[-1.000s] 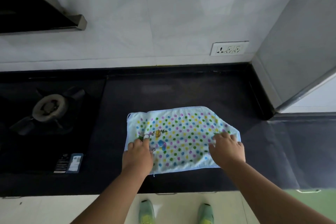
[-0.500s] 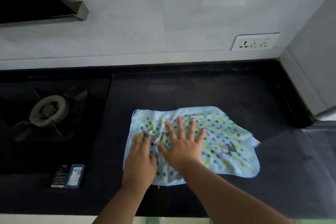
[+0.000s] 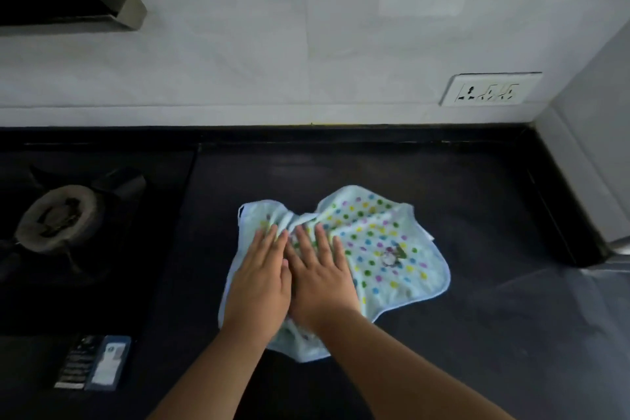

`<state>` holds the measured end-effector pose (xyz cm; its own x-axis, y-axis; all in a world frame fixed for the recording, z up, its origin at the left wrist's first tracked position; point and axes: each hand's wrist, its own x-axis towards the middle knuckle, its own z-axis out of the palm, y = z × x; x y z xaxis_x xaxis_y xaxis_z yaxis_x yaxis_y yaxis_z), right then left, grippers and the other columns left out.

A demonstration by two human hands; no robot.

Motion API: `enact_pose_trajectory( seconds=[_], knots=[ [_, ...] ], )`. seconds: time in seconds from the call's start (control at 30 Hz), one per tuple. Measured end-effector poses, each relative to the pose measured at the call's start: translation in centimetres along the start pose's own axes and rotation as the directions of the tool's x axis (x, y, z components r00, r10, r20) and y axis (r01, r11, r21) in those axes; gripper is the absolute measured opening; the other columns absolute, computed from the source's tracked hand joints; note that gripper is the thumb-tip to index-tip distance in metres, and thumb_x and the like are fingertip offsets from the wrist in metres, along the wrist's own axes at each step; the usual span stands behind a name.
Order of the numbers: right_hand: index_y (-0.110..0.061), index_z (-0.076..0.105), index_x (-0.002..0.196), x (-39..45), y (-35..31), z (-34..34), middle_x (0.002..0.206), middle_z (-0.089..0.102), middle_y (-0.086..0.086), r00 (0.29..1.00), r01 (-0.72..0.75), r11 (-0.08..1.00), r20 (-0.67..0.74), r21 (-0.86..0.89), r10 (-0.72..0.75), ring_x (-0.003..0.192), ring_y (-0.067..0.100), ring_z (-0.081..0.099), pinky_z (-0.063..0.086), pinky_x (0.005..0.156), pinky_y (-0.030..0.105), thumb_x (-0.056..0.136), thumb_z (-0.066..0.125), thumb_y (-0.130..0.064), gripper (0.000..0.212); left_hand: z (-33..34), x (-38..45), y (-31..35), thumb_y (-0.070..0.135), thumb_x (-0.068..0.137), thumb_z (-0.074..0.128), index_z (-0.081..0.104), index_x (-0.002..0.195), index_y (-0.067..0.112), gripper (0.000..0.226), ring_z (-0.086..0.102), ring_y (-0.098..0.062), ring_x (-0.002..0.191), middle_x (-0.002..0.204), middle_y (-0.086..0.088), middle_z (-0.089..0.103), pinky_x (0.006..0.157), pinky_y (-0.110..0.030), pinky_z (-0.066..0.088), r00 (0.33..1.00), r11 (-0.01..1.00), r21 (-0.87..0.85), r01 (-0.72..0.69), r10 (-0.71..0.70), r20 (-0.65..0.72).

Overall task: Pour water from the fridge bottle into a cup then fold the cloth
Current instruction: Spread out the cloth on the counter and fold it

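A light blue cloth (image 3: 381, 249) with coloured dots lies rumpled on the black counter (image 3: 460, 334). My left hand (image 3: 260, 281) and my right hand (image 3: 322, 278) rest flat on its left half, side by side, fingers stretched and pointing away from me. The cloth bunches up into folds just beyond my fingertips. Its right part lies spread out and bare. No bottle and no cup are in view.
A gas burner (image 3: 56, 216) sits on the dark hob at the left, with a small label (image 3: 95, 363) near its front edge. A wall socket (image 3: 491, 89) is at the back right. A hood corner (image 3: 126, 10) juts in top left.
My right hand slid from the cloth's right side to the left half beside my left hand. Both palms pushed forward, and the flat cloth has bunched and skewed.
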<state>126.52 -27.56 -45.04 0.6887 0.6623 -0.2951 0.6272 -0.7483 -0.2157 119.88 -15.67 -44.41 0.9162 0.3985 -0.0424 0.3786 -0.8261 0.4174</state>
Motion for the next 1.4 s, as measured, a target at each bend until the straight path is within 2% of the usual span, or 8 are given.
enact_pose_trajectory(
  seconds=[0.17,0.33,0.57,0.7,0.93,1.1,1.27,1.4],
  knots=[
    [-0.04,-0.011,0.162,2.3,2.8,-1.2,0.171,-0.018,-0.014,0.994,0.104,0.995,-0.02,-0.009,-0.104,0.154,0.017,-0.03,-0.012,0.126,0.053,0.102,0.007,-0.061,0.067,2.0,1.9,0.0,0.047,0.1,-0.001,0.004,0.166,0.029,0.069,-0.011,-0.013,0.16,0.174,0.008,-0.002,0.132,-0.04,0.008,0.997,0.991,0.126,0.05,-0.056,0.044],
    [-0.049,-0.01,0.16,4.3,11.2,-3.6,0.169,-0.021,-0.018,0.975,-0.192,0.976,-0.096,0.099,0.202,0.156,0.015,-0.026,-0.015,0.126,0.049,0.094,0.013,-0.078,0.075,3.2,8.5,4.5,0.058,0.105,0.001,-0.02,0.161,0.039,0.063,-0.028,-0.03,0.157,0.171,0.007,-0.025,0.129,-0.051,-0.011,0.976,0.962,0.232,0.144,-0.177,0.129],
    [-0.061,-0.009,0.155,-3.6,24.2,-3.9,0.173,-0.013,-0.009,0.627,-0.75,0.626,-0.071,0.214,0.776,0.158,0.039,-0.016,-0.01,0.122,0.066,0.09,0.014,-0.079,0.071,11.0,5.9,20.7,0.055,0.108,0.01,-0.002,0.165,0.039,0.061,-0.03,-0.037,0.155,0.175,0.003,-0.011,0.122,-0.058,-0.023,0.905,0.939,0.111,-0.327,0.277,0.324],
    [-0.063,-0.016,0.151,-5.2,24.7,-3.8,0.172,-0.019,-0.009,0.58,-0.794,0.576,-0.042,0.192,0.814,0.156,0.042,-0.018,-0.007,0.119,0.073,0.087,0.005,-0.081,0.07,11.6,4.9,21.7,0.054,0.108,0.011,0.0,0.166,0.038,0.061,-0.03,-0.03,0.156,0.175,0.005,-0.009,0.123,-0.055,-0.023,0.888,0.92,0.11,-0.377,0.326,0.324],
    [-0.054,-0.017,0.156,2.1,21.7,-4.6,0.172,-0.022,-0.004,0.736,-0.656,0.741,-0.095,0.145,0.67,0.157,0.038,-0.02,-0.008,0.12,0.069,0.088,0.004,-0.083,0.077,8.0,12.7,14.2,0.061,0.104,0.013,0.004,0.165,0.043,0.065,-0.021,-0.023,0.16,0.175,0.01,-0.01,0.128,-0.054,-0.01,0.948,0.953,0.175,-0.247,0.2,0.246],
    [-0.042,-0.017,0.16,8.3,13.1,-4.7,0.17,-0.025,-0.002,0.921,-0.371,0.925,-0.1,0.081,0.378,0.154,0.038,-0.029,-0.012,0.12,0.067,0.091,0.001,-0.081,0.081,3.5,14.8,4.9,0.068,0.1,0.02,-0.002,0.165,0.043,0.073,-0.016,-0.025,0.161,0.175,0.01,-0.013,0.129,-0.052,-0.005,0.986,0.966,0.258,-0.009,-0.035,0.164],
    [-0.037,-0.021,0.16,4.4,6.4,-2.4,0.168,-0.03,-0.003,0.967,-0.234,0.966,-0.078,0.114,0.243,0.15,0.029,-0.039,-0.018,0.121,0.061,0.096,-0.001,-0.074,0.076,2.0,6.7,0.8,0.071,0.098,0.005,-0.012,0.164,0.04,0.075,-0.021,-0.028,0.16,0.173,0.007,-0.02,0.13,-0.054,-0.002,0.975,0.934,0.324,0.155,-0.197,0.102],
    [-0.039,-0.024,0.159,-2.2,5.2,-1.3,0.167,-0.032,-0.009,0.971,-0.218,0.966,-0.067,0.141,0.229,0.149,0.02,-0.041,-0.016,0.124,0.057,0.099,0.005,-0.07,0.073,2.9,-0.5,1.9,0.066,0.098,0.018,0.014,0.167,0.031,0.078,0.0,-0.035,0.162,0.176,-0.002,0.002,0.127,-0.06,0.013,0.977,0.932,0.331,0.15,-0.191,0.095]
  ],
)
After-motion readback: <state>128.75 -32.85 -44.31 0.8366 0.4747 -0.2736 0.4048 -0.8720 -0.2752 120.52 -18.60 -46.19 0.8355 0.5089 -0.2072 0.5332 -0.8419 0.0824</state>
